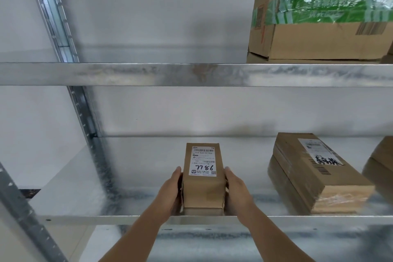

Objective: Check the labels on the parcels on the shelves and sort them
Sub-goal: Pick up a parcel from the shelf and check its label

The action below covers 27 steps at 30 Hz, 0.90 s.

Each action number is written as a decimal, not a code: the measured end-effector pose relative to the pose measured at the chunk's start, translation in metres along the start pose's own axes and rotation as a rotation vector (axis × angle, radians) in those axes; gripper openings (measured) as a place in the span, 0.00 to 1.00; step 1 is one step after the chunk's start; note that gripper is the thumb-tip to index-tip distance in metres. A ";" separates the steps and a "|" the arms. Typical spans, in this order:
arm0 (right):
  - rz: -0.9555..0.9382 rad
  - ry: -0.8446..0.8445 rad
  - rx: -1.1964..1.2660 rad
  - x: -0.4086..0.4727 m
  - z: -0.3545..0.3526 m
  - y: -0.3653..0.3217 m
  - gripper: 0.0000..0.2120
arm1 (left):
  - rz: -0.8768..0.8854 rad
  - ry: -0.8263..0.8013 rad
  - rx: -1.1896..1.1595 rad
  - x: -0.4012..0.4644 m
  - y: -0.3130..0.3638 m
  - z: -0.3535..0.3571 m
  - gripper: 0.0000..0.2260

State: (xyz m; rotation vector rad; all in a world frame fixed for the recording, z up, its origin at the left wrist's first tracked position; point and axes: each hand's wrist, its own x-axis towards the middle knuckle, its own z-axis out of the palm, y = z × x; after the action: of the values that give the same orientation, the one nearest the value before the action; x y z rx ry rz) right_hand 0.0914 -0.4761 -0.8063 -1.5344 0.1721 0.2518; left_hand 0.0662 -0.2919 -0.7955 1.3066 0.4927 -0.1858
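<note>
A small brown cardboard parcel (203,185) lies on the middle metal shelf (85,189), near its front edge. Its white label faces up, with a barcode and the handwritten number 7186. My left hand (170,187) grips the parcel's left side and my right hand (236,189) grips its right side. Each thumb lies along the parcel's upper edge; the fingers are hidden behind its sides. To the right on the same shelf sits a longer brown parcel (314,176) with a white label and black handwriting.
A large carton (314,17) bound with green tape stands on the upper shelf (148,73) at the right. Part of another box (380,166) shows at the right edge. A slotted metal upright (89,125) rises at the left. A lower shelf (212,242) runs beneath my arms.
</note>
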 end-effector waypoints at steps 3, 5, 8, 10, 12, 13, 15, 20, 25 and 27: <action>0.067 0.046 -0.051 0.004 0.002 0.010 0.23 | -0.007 0.013 -0.024 0.002 -0.008 -0.001 0.25; 0.088 0.057 -0.082 0.001 0.006 0.007 0.23 | 0.013 0.031 -0.009 0.001 -0.010 0.002 0.26; 0.065 0.052 -0.118 0.003 0.010 0.005 0.23 | 0.008 0.076 0.033 -0.001 -0.007 0.006 0.27; 0.053 0.064 -0.127 0.006 0.009 0.008 0.22 | 0.004 0.084 0.055 -0.003 -0.005 0.008 0.27; 0.033 0.065 -0.139 0.009 0.008 0.013 0.22 | 0.004 0.098 0.073 -0.007 -0.006 0.009 0.27; 0.040 0.062 -0.134 0.009 0.007 0.015 0.22 | 0.004 0.098 0.075 -0.007 -0.007 0.009 0.26; 0.037 0.051 -0.109 0.010 0.008 0.017 0.21 | 0.003 0.111 0.050 -0.006 -0.009 0.010 0.25; 0.030 0.015 -0.117 0.018 0.005 0.022 0.21 | 0.002 0.136 0.028 0.007 -0.016 0.010 0.24; 0.058 0.015 -0.097 0.026 0.000 0.023 0.19 | -0.032 0.089 -0.005 0.010 -0.014 0.009 0.29; 0.032 0.033 -0.142 0.027 0.004 0.027 0.20 | -0.006 0.018 0.038 0.010 -0.015 0.006 0.31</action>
State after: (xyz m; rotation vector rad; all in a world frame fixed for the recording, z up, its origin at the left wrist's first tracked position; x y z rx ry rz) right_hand 0.1099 -0.4704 -0.8395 -1.6788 0.2084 0.2693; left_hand 0.0709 -0.2998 -0.8121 1.3457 0.5105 -0.1888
